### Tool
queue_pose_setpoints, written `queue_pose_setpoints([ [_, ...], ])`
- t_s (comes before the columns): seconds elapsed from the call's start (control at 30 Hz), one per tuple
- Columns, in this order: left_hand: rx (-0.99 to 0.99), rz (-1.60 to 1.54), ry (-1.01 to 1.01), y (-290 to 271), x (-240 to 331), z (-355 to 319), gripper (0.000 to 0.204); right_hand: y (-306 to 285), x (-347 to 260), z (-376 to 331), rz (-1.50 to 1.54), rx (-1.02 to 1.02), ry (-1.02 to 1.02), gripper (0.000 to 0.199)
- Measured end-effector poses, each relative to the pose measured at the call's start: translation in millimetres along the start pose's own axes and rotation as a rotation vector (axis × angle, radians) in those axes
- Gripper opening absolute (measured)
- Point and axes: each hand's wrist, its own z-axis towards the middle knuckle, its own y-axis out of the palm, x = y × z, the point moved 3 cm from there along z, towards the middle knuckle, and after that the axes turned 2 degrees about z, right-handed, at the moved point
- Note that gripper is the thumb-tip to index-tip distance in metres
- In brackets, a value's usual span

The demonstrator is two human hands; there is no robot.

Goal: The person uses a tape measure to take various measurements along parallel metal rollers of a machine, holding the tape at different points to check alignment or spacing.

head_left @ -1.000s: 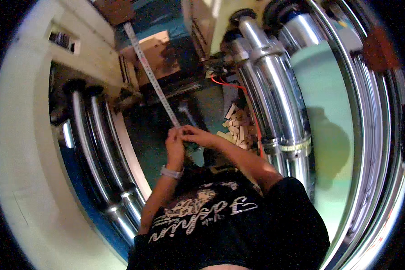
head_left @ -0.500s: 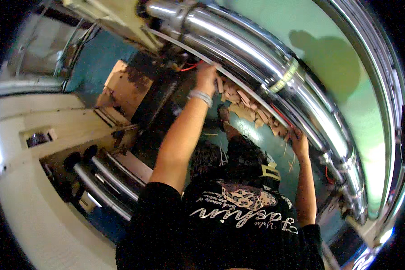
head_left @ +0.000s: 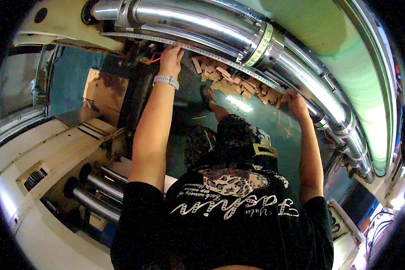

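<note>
A white measuring tape [head_left: 220, 58] with dark and red marks is stretched along the underside of a shiny metal roller [head_left: 193, 20]. My left hand [head_left: 170, 62] has its fingers closed on the tape's lower edge, with a pale band around the wrist. Further right, my right hand [head_left: 296, 104] grips the tape at its right stretch; its fingertips are partly hidden. Left of my left hand, the tape runs on toward the cream machine frame [head_left: 72, 33]. A metal collar [head_left: 274, 47] with a yellowish strip sits on the roller between my hands.
Cut cardboard pieces [head_left: 238, 85] lie heaped on the green floor below the tape. A wide green cylinder [head_left: 346, 67] rises beyond the rollers. Behind me on the left stands a cream machine [head_left: 49, 148] with more metal rollers [head_left: 94, 198]. Brown cardboard [head_left: 104, 92] lies at left.
The view has shifted, so the rollers sit higher and my hands further left. The tape's marked face now shows. Both hands are still on the tape.
</note>
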Motion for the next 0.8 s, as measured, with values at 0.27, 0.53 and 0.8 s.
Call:
queue_pose_setpoints([
  [0.27,-0.024,0.034,0.011,5,5,-3,0.007,9,13,7,0.021,-0.089,0.112,0.025],
  [0.53,-0.123,0.303,0.204,1,4,-3,0.017,13,12,10,-0.079,-0.130,0.036,0.021],
  [0.8,-0.049,-0.011,0.059,-45,-70,-94,0.019,77,-106,-6,-0.248,-0.563,-0.007,0.042],
])
